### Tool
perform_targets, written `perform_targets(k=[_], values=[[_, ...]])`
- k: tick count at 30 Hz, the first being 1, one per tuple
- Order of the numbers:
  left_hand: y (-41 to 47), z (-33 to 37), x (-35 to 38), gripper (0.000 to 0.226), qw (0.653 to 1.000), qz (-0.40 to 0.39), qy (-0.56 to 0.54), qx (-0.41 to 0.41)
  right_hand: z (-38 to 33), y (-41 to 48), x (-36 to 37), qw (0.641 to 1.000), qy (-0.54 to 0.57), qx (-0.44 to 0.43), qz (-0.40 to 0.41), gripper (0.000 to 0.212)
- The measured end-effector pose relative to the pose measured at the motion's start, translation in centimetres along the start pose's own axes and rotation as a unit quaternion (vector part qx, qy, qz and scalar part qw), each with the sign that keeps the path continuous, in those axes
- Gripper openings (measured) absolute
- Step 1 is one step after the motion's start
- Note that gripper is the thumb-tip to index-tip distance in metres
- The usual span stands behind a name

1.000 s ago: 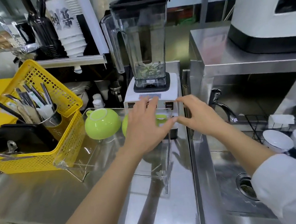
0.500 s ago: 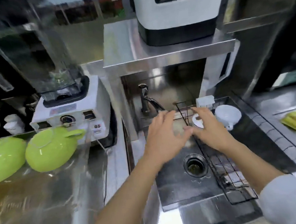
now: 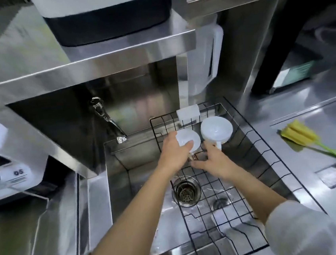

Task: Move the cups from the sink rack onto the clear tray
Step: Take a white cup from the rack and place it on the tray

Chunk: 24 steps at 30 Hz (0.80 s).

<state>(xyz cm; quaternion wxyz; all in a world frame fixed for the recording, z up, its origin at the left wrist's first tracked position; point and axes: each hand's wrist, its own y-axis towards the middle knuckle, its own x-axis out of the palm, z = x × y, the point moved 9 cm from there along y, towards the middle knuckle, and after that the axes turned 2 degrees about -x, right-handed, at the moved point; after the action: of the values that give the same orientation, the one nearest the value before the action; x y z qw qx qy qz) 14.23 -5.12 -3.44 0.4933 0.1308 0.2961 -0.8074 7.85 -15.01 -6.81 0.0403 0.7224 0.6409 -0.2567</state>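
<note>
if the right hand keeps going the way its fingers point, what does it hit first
Most likely the right white cup: the right hand sits just below its handle, fingers aimed up the wire rack. Whether they already touch it is unclear.

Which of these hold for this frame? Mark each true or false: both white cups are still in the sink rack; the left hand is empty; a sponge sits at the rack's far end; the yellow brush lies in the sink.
1. Both white cups, left cup and right cup, are in the sink rack. True.
2. The left hand is empty. False: its grip is on the left cup.
3. A white sponge sits at the rack's far end. True.
4. The yellow brush lies in the sink. False: it lies on the counter to the right.
</note>
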Motion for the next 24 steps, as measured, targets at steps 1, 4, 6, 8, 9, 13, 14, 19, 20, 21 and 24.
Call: perform_targets(k=[1,4,6,8,9,13,14,19,20,21,24], values=[[0.5,-0.1,0.2,0.052,1.0,0.002,-0.009,-0.016,0.0,0.5,0.2,1.0,0.01,-0.002,-0.008,0.051],[1.6,-0.1,0.9,0.049,0.998,0.004,0.012,-0.06,0.3,1.8,0.5,0.998,0.07,0.0,-0.005,0.058],[1.8,0.2,1.4,0.05,0.995,0.005,0.081,-0.065,0.2,2.3,0.5,0.996,0.095,-0.003,0.002,0.06],[1.9,0.4,1.7,0.052,0.991,0.015,0.111,-0.067,0.1,2.7,0.6,0.995,0.095,0.006,-0.001,0.065],[1.9,0.3,1.7,0.053,0.991,0.023,0.108,-0.078,0.1,2.9,0.8,0.996,0.093,0.007,-0.004,0.071],[2.8,0.2,0.4,0.057,0.988,0.06,0.058,-0.127,0.7,3.3,0.7,0.995,0.102,-0.018,0.001,0.075],[3.0,0.1,0.2,0.058,0.987,0.062,0.05,-0.136,0.0,2.9,0.2,0.994,0.103,-0.031,0.013,0.068],[2.8,0.2,0.2,0.071,0.987,0.024,0.06,-0.147,-2.3,1.4,-1.1,0.991,0.104,-0.071,0.032,0.063],[2.5,0.3,0.0,0.076,0.987,0.033,0.05,-0.146,-2.7,1.2,-1.3,0.99,0.11,-0.08,0.033,0.064],[2.2,0.5,-0.3,0.082,0.988,0.046,0.04,-0.143,-3.1,1.1,-1.3,0.989,0.113,-0.087,0.033,0.065],[1.4,0.9,-1.7,0.101,0.986,0.093,-0.001,-0.14,-5.1,0.3,-1.6,0.991,0.059,-0.11,0.042,0.066]])
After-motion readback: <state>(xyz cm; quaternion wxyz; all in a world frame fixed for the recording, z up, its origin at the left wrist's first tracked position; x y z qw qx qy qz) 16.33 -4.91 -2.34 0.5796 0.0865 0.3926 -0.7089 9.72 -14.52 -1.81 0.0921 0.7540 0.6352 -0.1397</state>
